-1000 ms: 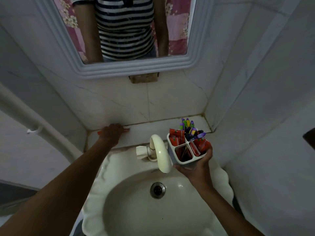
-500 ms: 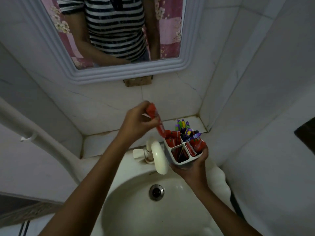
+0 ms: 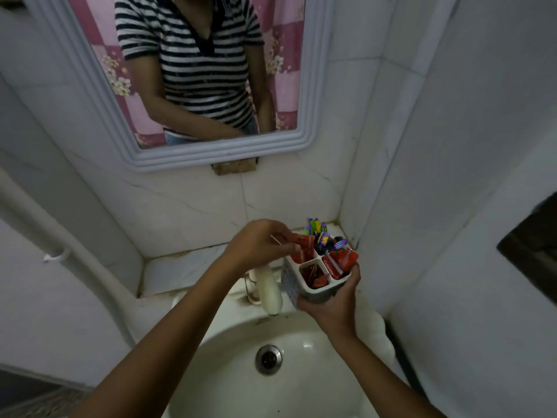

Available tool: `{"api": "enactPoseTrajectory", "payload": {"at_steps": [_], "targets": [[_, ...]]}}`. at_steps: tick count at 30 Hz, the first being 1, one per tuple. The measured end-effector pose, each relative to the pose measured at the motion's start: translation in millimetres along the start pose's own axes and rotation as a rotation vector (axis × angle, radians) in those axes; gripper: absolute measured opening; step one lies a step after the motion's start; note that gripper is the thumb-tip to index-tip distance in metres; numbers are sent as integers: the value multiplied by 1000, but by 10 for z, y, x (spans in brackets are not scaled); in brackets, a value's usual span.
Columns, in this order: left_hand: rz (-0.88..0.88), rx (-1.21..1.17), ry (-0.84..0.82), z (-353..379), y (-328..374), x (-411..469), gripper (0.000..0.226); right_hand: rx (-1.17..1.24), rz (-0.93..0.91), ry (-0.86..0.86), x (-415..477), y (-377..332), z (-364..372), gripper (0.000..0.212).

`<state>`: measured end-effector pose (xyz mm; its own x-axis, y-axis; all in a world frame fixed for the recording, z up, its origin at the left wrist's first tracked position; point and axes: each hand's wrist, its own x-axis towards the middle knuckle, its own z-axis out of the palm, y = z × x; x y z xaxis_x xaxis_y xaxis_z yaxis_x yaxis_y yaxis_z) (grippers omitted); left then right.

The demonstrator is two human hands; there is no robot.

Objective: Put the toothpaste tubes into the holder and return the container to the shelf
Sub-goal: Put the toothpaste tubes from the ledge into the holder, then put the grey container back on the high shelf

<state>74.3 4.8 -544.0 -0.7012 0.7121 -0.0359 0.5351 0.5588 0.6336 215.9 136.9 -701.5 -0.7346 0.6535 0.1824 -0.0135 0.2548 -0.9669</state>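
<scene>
White marble-look tiles lined the corner, with a framed mirror (image 3: 193, 73) above and a pale ledge shelf (image 3: 184, 267) running along the back wall. Below it sat a cream sink (image 3: 211, 372) with a metal drain (image 3: 269, 359) and a curved cream tap (image 3: 269, 292), which stood directly at 9 o'clock of the holder (image 3: 316, 282) and just beside it. A white pipe (image 3: 60, 254) slanted down the wall at far left.

The right hand (image 3: 334, 306) was closed around the base of the white four-compartment holder, keeping it above the sink's back rim. Red toothpaste tubes (image 3: 342, 259) stood in the compartment at 3 o'clock, bright toothbrushes (image 3: 321, 236) filled the one at 12 o'clock, and the nearest compartment held something dark red, possibly more tubes, though it was too shadowed to tell. The left hand (image 3: 259, 242), at 10 o'clock of the holder, pinched a red toothpaste tube (image 3: 304, 247) whose lower end already sat inside the compartment at 9 o'clock.
</scene>
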Motion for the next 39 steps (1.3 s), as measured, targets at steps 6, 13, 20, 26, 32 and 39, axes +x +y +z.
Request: {"api": "enactPoseTrajectory", "payload": {"at_steps": [6, 13, 20, 26, 32, 39], "targets": [[2, -180, 140, -315, 188, -110, 47, 56, -161, -21, 360, -877, -169, 130], [407, -414, 407, -1595, 1491, -231, 43, 170, -588, 3, 1239, -2767, -547, 124], [627, -4, 722, -3201, 2853, -494, 63, 207, -948, 140, 1860, -5191, -1178, 122], [428, 917, 1292, -4344, 3407, -523, 70, 116, -1016, 281, 1936, -6891, -1601, 102], [151, 965, 1095, -4694, 3240, -205, 78, 64, -861, 421, 2274, -7674, -1438, 117], [261, 908, 1170, -4686, 3061, -91, 74, -37, -697, 498, 2847, -7698, -1096, 133]]}}
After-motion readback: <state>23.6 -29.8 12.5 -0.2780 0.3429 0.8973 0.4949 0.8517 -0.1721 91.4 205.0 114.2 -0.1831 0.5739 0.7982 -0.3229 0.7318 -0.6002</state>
